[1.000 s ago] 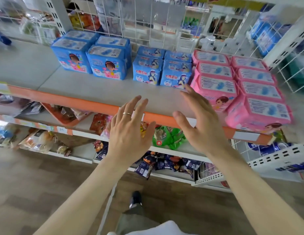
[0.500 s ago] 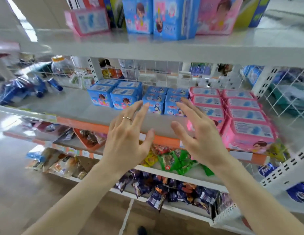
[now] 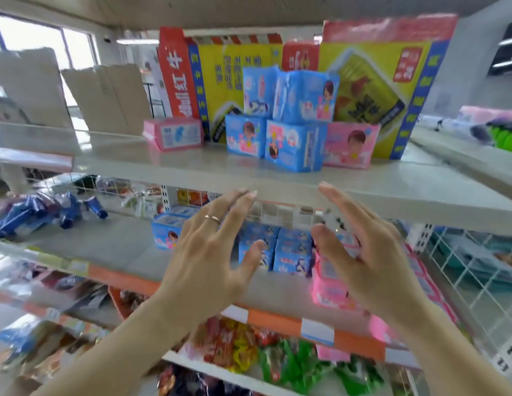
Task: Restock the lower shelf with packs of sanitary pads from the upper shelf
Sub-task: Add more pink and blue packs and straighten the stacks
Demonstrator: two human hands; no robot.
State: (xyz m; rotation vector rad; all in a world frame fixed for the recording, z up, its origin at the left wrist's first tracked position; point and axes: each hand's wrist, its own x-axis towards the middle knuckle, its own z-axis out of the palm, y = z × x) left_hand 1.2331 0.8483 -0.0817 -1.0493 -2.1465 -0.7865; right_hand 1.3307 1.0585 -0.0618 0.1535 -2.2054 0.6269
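On the upper shelf [image 3: 277,178] stand stacked blue pad packs [image 3: 295,147], with one pink pack [image 3: 174,135] to their left and another pink pack [image 3: 350,147] to their right. The lower shelf [image 3: 120,252] holds blue packs [image 3: 292,252] in the middle and pink packs [image 3: 332,290] on the right, partly hidden by my hands. My left hand [image 3: 212,252] and my right hand [image 3: 369,250] are raised side by side in front of the upper shelf's edge, fingers spread and straight, holding nothing.
Large yellow and red cartons [image 3: 386,81] stand behind the upper packs. Blue wrapped goods [image 3: 43,212] lie at the lower shelf's left. Snack bags [image 3: 277,364] fill the shelves below. White wire mesh [image 3: 478,267] closes the right side.
The view has tilted upward, bringing the upper shelf and its packs into sight. Both empty hands have risen from the lower shelf's front toward the upper shelf's edge.
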